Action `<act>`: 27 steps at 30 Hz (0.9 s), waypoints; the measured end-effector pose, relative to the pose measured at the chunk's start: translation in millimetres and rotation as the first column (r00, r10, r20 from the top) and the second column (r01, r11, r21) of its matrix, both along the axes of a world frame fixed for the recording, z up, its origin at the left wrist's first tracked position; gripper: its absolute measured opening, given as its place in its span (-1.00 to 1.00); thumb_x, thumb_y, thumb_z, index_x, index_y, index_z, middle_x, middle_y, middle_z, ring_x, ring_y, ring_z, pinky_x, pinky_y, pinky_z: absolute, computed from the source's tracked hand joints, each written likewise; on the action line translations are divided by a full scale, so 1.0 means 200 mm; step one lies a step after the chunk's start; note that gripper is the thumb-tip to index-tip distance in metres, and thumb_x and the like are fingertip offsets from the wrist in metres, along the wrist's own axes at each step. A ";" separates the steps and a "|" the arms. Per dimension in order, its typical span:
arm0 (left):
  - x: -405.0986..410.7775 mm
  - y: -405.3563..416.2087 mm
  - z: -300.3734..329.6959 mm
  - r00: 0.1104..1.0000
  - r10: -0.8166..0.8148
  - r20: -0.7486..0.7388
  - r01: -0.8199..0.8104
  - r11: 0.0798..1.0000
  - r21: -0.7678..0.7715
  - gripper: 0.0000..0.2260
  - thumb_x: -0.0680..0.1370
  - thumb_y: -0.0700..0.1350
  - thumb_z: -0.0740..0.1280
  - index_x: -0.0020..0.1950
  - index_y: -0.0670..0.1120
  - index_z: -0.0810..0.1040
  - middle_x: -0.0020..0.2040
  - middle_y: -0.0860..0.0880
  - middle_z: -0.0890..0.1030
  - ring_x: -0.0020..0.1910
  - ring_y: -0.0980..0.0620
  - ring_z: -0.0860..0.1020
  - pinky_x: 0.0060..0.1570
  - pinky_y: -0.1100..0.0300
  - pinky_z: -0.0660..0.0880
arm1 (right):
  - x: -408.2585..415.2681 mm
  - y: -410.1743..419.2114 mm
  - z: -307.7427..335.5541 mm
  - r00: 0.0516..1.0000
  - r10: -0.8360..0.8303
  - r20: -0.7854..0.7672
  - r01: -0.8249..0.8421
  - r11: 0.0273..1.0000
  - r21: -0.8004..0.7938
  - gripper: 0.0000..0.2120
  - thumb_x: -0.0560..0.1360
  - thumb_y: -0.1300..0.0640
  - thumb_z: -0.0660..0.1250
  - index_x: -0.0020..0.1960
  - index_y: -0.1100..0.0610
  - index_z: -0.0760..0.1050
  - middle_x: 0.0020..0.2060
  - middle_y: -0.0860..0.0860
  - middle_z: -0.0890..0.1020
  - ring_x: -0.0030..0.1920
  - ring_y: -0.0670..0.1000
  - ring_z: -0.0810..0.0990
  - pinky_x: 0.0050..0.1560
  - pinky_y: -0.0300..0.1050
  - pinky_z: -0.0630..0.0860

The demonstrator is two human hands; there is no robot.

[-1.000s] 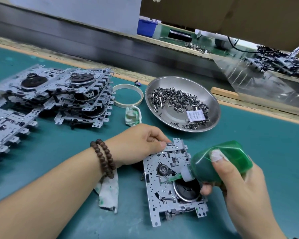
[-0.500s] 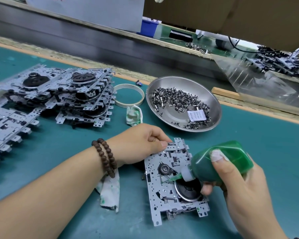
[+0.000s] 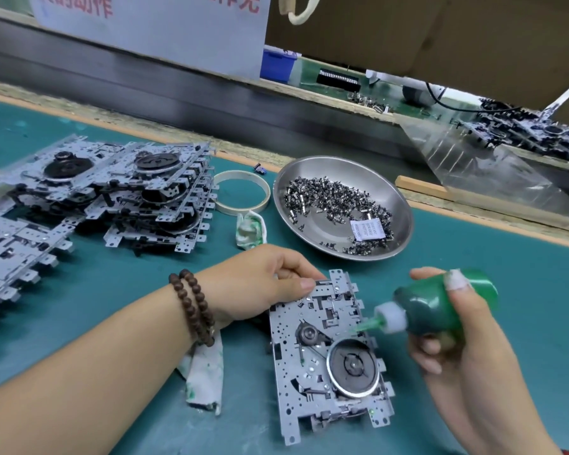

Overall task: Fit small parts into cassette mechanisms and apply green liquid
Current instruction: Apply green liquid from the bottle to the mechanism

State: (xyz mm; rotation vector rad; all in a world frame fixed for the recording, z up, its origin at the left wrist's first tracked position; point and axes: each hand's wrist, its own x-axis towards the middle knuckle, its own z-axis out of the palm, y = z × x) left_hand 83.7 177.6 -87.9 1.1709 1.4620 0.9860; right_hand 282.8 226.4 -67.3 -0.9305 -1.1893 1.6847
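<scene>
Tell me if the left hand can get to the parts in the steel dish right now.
Probably yes. The left hand only pinches the mechanism's top corner, and the dish sits just beyond it with bare mat between. The small parts lie uncovered; it would have to let go of the mechanism first.

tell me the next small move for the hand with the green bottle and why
Probably a gentle squeeze: the right hand holds the green bottle tilted with its nozzle tip at the cassette mechanism, which the left hand steadies by its top edge.
</scene>
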 end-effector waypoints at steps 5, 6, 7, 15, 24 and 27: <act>-0.01 -0.01 0.01 0.991 0.037 0.131 -0.035 0.999 -0.017 -0.87 0.53 -0.23 0.30 -0.09 -0.05 0.62 -0.23 0.00 0.63 -0.22 0.16 0.52 -0.10 0.39 0.43 | -0.01 0.02 0.04 0.998 -0.015 -0.063 0.004 0.985 -0.173 -0.67 0.17 -0.07 0.33 -0.16 0.10 0.58 -0.45 0.03 0.59 -0.61 -0.14 0.40 -0.64 -0.45 0.27; -0.01 -0.01 0.01 0.984 0.046 0.172 -0.043 0.999 -0.024 -0.87 0.53 -0.25 0.29 -0.07 -0.08 0.61 -0.17 -0.08 0.64 -0.17 0.09 0.53 -0.03 0.32 0.44 | 0.00 0.02 0.04 0.997 -0.006 -0.074 -0.011 0.975 -0.224 -0.70 0.19 -0.07 0.34 -0.23 0.13 0.62 -0.45 0.08 0.60 -0.61 -0.12 0.42 -0.65 -0.43 0.30; -0.01 -0.02 0.01 0.977 0.058 0.207 -0.053 0.998 -0.029 -0.87 0.52 -0.27 0.29 -0.07 -0.11 0.61 -0.11 -0.15 0.65 -0.14 0.04 0.54 0.02 0.26 0.45 | 0.00 0.03 0.05 0.997 0.012 -0.079 -0.033 0.962 -0.270 -0.70 0.25 -0.08 0.32 -0.31 0.14 0.65 -0.47 0.11 0.58 -0.62 -0.12 0.42 -0.66 -0.42 0.31; -0.04 0.00 0.08 0.908 0.145 0.394 -0.115 0.988 -0.098 -0.85 0.36 -0.21 0.35 -0.14 -0.17 0.69 -0.07 -0.23 0.67 -0.20 -0.04 0.66 -0.27 0.19 0.59 | 0.12 0.12 0.04 0.944 0.274 -0.183 -0.313 0.919 -0.241 -0.36 -0.13 -0.01 0.68 -0.12 0.25 0.67 -0.30 0.20 0.65 -0.45 0.05 0.57 -0.48 -0.16 0.54; -0.05 0.09 0.31 0.949 0.153 0.275 -0.157 0.988 -0.010 -0.68 0.33 -0.16 0.34 0.06 -0.20 0.61 0.00 -0.22 0.66 -0.04 -0.12 0.63 0.07 0.00 0.52 | 0.20 0.14 -0.08 0.705 0.048 0.708 -0.373 0.874 0.312 -0.58 0.35 0.09 0.46 0.06 -0.19 0.35 0.08 -0.26 0.59 0.20 -0.26 0.47 0.33 -0.15 0.32; 0.00 0.15 0.36 0.957 0.122 0.263 -0.133 0.991 0.025 -0.71 0.34 -0.17 0.34 0.03 -0.19 0.62 -0.04 -0.20 0.67 -0.14 -0.05 0.65 -0.13 0.12 0.58 | 0.24 0.14 -0.05 0.696 0.042 0.717 -0.382 0.867 0.320 -0.47 0.37 0.08 0.45 0.16 -0.27 0.25 0.17 -0.32 0.47 0.24 -0.27 0.40 0.30 -0.23 0.32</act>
